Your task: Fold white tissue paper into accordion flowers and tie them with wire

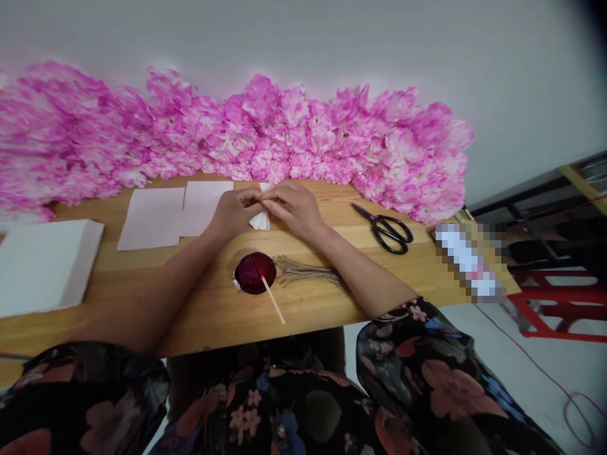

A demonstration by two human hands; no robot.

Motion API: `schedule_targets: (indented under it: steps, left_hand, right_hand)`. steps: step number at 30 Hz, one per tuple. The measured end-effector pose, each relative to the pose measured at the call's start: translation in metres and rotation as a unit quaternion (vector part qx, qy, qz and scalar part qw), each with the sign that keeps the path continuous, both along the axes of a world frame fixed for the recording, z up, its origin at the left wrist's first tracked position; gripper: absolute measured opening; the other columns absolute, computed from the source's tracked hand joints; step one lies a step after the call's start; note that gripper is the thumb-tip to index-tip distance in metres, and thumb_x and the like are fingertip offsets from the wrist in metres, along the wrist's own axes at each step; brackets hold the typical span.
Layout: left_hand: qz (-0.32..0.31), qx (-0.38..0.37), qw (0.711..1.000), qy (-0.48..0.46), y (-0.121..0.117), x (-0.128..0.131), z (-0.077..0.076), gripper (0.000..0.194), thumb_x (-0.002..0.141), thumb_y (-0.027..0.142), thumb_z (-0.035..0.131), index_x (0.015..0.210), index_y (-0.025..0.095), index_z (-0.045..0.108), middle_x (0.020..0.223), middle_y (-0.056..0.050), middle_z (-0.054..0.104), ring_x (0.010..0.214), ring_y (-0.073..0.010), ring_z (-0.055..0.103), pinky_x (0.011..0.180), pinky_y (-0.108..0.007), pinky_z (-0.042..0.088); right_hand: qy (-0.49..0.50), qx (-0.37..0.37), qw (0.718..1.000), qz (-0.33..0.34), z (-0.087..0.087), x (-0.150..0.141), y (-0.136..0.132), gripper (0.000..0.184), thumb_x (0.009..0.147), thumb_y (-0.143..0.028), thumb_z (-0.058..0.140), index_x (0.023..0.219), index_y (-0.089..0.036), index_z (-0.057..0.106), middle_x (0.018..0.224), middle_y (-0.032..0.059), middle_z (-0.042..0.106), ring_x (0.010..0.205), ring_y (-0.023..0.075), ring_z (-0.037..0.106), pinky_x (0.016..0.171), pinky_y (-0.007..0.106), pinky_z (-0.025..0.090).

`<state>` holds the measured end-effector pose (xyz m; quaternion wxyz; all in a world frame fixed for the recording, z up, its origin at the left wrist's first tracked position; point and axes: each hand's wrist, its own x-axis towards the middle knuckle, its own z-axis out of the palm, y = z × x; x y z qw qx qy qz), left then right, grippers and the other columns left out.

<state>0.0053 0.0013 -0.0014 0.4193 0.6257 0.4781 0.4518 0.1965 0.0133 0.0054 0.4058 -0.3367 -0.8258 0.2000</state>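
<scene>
- Right at the heart of it, the folded white paper [260,222] sits up between both hands, over the far side of the table [208,316], just beyond the bowl.
- Its long axis runs away from the person, leaning slightly right at the far end; pleats flare out at both ends, with a narrow waist between.
- The left hand [234,210] has its fingers clamped on that waist from the left, thumb and fingertips together.
- The right hand [298,207] comes in opposite, its fingers pinched on the same spot, the two sets of fingertips meeting.
- Now the bowl [236,285], near the table's front edge: dark red liquid [248,273] in it, and a pale stick [274,301] with its far end in the liquid, its body across the rim, its free end pointing toward the person and a little right.
- Just right of the bowl, thin brown stems [306,272] lie in a bundle, partly under the right forearm.
</scene>
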Motion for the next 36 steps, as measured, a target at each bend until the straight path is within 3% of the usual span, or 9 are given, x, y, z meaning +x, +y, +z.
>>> schedule_targets:
  steps: [4,7,15,19,23,26,32,36]
  left_hand:
    - [0.024,0.000,0.999,-0.029,0.001,-0.003,-0.002,0.028,0.068,0.043,0.083,0.079,0.017,0.081,0.076,-0.003,0.075,0.070,-0.0151,0.062,0.066,-0.027,0.048]
    - [0.013,-0.007,0.999,-0.040,0.000,-0.002,0.000,0.031,0.066,0.045,0.086,0.079,0.017,0.081,0.077,-0.004,0.076,0.071,-0.0158,0.064,0.067,-0.027,0.050]
    - [0.002,-0.054,0.996,-0.067,-0.004,0.001,0.005,0.029,0.068,0.039,0.088,0.081,0.016,0.077,0.080,-0.004,0.077,0.069,-0.0146,0.065,0.065,-0.026,0.051]
    - [0.019,-0.081,0.991,-0.102,-0.004,0.000,0.007,0.026,0.069,0.034,0.086,0.080,0.016,0.070,0.077,-0.003,0.075,0.065,-0.0135,0.064,0.064,-0.026,0.051]
    - [0.034,-0.096,0.988,-0.117,-0.001,-0.001,0.007,0.022,0.070,0.030,0.083,0.080,0.017,0.069,0.074,0.000,0.073,0.063,-0.0118,0.062,0.062,-0.024,0.049]
    - [0.026,-0.106,0.987,-0.116,0.000,-0.001,0.007,0.020,0.069,0.027,0.081,0.080,0.017,0.068,0.071,0.001,0.070,0.062,-0.0110,0.060,0.060,-0.022,0.047]
    - [0.013,-0.094,0.988,-0.118,0.001,-0.002,0.004,0.024,0.068,0.028,0.085,0.082,0.018,0.069,0.077,-0.002,0.073,0.072,-0.0155,0.067,0.067,-0.027,0.052]
    - [-0.006,-0.082,0.989,-0.123,0.003,-0.003,0.000,0.027,0.067,0.034,0.087,0.081,0.018,0.071,0.080,-0.004,0.075,0.074,-0.0168,0.069,0.069,-0.029,0.054]
  right_hand:
    - [0.027,-0.015,0.999,-0.017,0.000,0.008,0.008,0.043,0.108,-0.053,0.044,0.118,-0.025,0.075,0.107,0.0065,0.075,0.099,0.0206,0.065,0.093,0.038,0.049]
    - [0.027,-0.046,0.999,-0.006,-0.003,0.010,0.011,0.042,0.107,-0.053,0.048,0.120,-0.023,0.075,0.107,0.0068,0.076,0.097,0.0204,0.066,0.091,0.037,0.050]
    - [0.060,-0.110,0.992,-0.018,-0.008,0.005,0.010,0.022,0.098,-0.038,0.066,0.095,-0.019,0.077,0.089,0.0025,0.076,0.079,0.0160,0.063,0.075,0.030,0.047]
    - [0.028,-0.061,0.998,-0.018,-0.003,0.006,0.005,0.022,0.100,-0.038,0.066,0.092,-0.020,0.076,0.086,0.0020,0.074,0.079,0.0165,0.061,0.077,0.031,0.046]
    - [-0.054,0.035,0.997,0.036,0.004,0.003,-0.001,0.026,0.105,-0.036,0.058,0.091,-0.021,0.074,0.091,0.0042,0.075,0.089,0.0194,0.062,0.087,0.035,0.045]
    - [-0.086,0.058,0.993,0.058,0.006,0.001,-0.004,0.032,0.108,-0.038,0.052,0.090,-0.021,0.074,0.091,0.0055,0.074,0.092,0.0206,0.062,0.089,0.036,0.045]
    - [-0.023,-0.031,0.999,0.032,0.010,0.004,-0.006,0.035,0.106,-0.050,0.052,0.100,-0.023,0.075,0.098,0.0047,0.075,0.092,0.0202,0.064,0.088,0.036,0.049]
    - [0.020,-0.097,0.995,0.001,0.006,0.006,-0.002,0.031,0.103,-0.046,0.056,0.111,-0.021,0.072,0.103,0.0048,0.075,0.090,0.0181,0.064,0.082,0.033,0.050]
